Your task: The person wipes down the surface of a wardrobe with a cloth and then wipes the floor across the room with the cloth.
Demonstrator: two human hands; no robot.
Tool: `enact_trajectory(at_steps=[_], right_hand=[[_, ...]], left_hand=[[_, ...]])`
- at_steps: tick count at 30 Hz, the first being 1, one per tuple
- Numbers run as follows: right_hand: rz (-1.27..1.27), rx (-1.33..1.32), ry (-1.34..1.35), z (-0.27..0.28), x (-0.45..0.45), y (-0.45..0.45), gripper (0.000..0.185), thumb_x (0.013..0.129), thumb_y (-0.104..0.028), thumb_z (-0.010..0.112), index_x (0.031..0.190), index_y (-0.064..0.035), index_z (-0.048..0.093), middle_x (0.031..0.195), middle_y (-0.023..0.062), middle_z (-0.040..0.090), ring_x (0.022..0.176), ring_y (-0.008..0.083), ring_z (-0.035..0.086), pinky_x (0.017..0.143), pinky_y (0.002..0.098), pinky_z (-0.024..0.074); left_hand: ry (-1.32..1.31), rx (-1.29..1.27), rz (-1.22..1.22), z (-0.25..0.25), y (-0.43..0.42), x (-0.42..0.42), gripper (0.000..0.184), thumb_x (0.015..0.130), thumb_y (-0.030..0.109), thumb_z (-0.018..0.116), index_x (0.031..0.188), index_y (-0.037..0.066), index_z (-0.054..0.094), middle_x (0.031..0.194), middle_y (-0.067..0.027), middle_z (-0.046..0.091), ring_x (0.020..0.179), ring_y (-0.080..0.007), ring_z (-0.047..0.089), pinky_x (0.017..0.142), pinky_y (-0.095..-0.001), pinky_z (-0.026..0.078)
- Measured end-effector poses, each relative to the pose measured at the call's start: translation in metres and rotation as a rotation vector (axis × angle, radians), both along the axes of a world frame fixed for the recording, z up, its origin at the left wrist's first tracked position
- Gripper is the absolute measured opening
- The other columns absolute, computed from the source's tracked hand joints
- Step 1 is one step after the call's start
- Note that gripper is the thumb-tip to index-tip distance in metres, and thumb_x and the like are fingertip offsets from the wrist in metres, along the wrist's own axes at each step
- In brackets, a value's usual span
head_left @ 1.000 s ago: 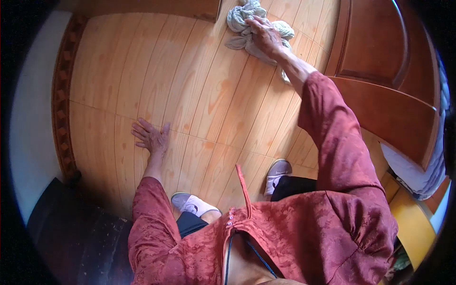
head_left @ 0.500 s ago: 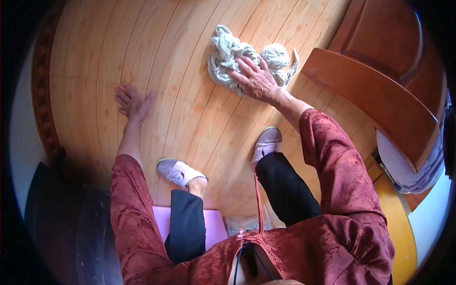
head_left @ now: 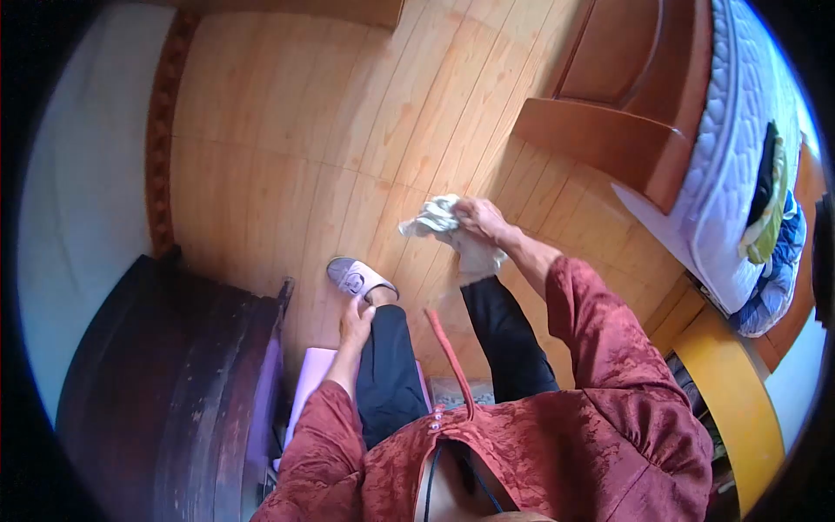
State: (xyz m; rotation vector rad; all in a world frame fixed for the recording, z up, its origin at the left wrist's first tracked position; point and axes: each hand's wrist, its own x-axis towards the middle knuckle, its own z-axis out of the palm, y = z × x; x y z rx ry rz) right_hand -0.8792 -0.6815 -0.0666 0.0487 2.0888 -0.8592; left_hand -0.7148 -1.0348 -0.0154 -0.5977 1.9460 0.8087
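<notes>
A crumpled pale grey-white cloth [head_left: 474, 252] hangs from my right hand [head_left: 485, 219], whose fingers are closed on its upper part. Lifted off the floor, the cloth covers most of my right shoe. My left hand [head_left: 354, 326] is beside my left ankle and trouser leg [head_left: 387, 365], its visible fingers extended and nothing seen in them. Whether it touches the leg, I cannot tell. Just beyond that hand is my left shoe [head_left: 358, 277], pale with a dark toe, flat on the floor.
Wood-plank floor [head_left: 287, 113] spreads ahead. A dark wooden piece of furniture [head_left: 148, 374] stands at the left. To the right are a brown wooden bed frame [head_left: 600, 148], a quilted mattress [head_left: 709, 174] and some clothes [head_left: 770, 261]. A purple surface [head_left: 313, 370] lies near my left leg.
My right hand has gathered the cloth off the floor and drawn it back toward my legs. My left hand has moved from over the floor back to my left leg.
</notes>
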Motion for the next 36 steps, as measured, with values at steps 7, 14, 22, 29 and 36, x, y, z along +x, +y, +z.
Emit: enact_trajectory(at_steps=[7, 14, 22, 29, 36], right_hand=[[-0.679, 0.127, -0.097, 0.127, 0.077, 0.103, 0.035, 0.076, -0.017, 0.055, 0.108, -0.0064, 0.062, 0.101, 0.019, 0.066, 0.096, 0.0316, 0.062, 0.084, 0.0369, 0.0477], [-0.994, 0.07, -0.159, 0.223, 0.091, 0.164, 0.039, 0.074, -0.011, 0.054, 0.112, -0.0036, 0.062, 0.097, 0.015, 0.066, 0.082, 0.0249, 0.064, 0.073, 0.033, 0.0513], [-1.644, -0.808, -0.446, 0.24, 0.061, 0.163, 0.027, 0.079, -0.007, 0.048, 0.103, -0.0023, 0.061, 0.09, 0.0091, 0.064, 0.079, 0.0226, 0.065, 0.072, 0.035, 0.0542], [-1.788, -1.045, -0.468, 0.224, -0.005, 0.115, 0.028, 0.084, -0.009, 0.045, 0.107, -0.0004, 0.057, 0.101, 0.0117, 0.063, 0.092, 0.0224, 0.064, 0.081, 0.0376, 0.0536], [-2.063, -0.904, -0.363, 0.249, -0.099, 0.077, 0.033, 0.089, -0.015, 0.04, 0.112, -0.0003, 0.058, 0.106, 0.0105, 0.065, 0.096, 0.0232, 0.064, 0.083, 0.0386, 0.0532]], left_hand=[[-0.01, 0.073, 0.154, 0.133, 0.061, 0.006, 0.053, 0.083, 0.016, 0.064, 0.131, 0.002, 0.047, 0.118, -0.0186, 0.06, 0.108, -0.0238, 0.058, 0.094, -0.033, 0.046], [0.008, 0.167, 0.048, 0.235, 0.144, -0.062, 0.055, 0.083, 0.023, 0.065, 0.13, 0.002, 0.048, 0.117, -0.0209, 0.061, 0.109, -0.0275, 0.06, 0.096, -0.0356, 0.045], [0.109, 0.258, -0.01, 0.287, 0.177, -0.167, 0.051, 0.084, 0.02, 0.064, 0.129, 0.001, 0.048, 0.118, -0.0199, 0.06, 0.109, -0.026, 0.059, 0.092, -0.0341, 0.048], [0.397, 0.304, -0.326, 0.315, 0.155, -0.335, 0.043, 0.083, 0.01, 0.064, 0.124, 0.001, 0.053, 0.112, -0.0088, 0.06, 0.106, -0.0175, 0.057, 0.093, -0.0304, 0.045], [0.829, 0.398, -0.527, 0.337, 0.189, -0.59, 0.034, 0.083, 0.004, 0.061, 0.116, 0.003, 0.055, 0.103, -0.0148, 0.062, 0.095, -0.0245, 0.062, 0.081, -0.0319, 0.05]])
